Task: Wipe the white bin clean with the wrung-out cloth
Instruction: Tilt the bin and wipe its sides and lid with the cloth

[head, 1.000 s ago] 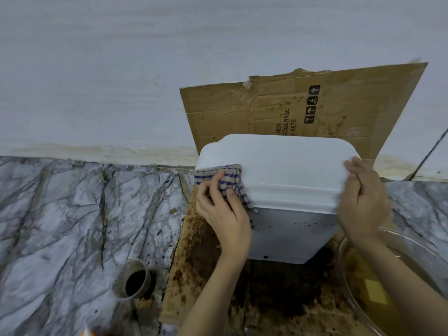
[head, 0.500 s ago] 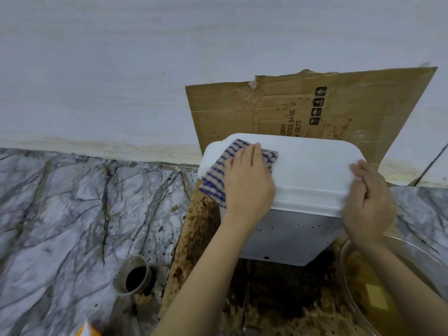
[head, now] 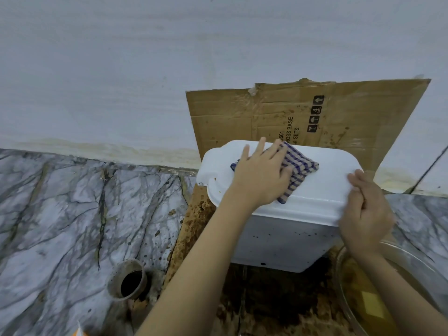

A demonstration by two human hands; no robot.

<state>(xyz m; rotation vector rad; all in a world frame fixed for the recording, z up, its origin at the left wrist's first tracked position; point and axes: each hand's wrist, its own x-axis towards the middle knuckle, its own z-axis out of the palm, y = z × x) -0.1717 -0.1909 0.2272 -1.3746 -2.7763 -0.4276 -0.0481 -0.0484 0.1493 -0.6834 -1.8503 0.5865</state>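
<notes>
A white bin (head: pixel 286 229) with a closed white lid stands on stained cardboard against the wall. A blue-and-beige checked cloth (head: pixel 299 169) lies flat on the lid's top. My left hand (head: pixel 260 177) presses on the cloth with straight, spread fingers, covering its left half. My right hand (head: pixel 366 209) grips the lid's right front edge, its fingers curled over the rim. Small dark specks dot the bin's front wall below the lid.
A stained cardboard sheet (head: pixel 339 117) leans on the wall behind the bin. A glass bowl (head: pixel 397 294) of yellowish liquid sits at the right, close to my right forearm. A round floor drain (head: pixel 129 282) opens in the marble floor at the left. Brown grime covers the cardboard under the bin.
My left hand has carried the cloth from the lid's left front corner up onto the top and swept it rightward toward the middle. My right hand has stayed on the lid's right edge.
</notes>
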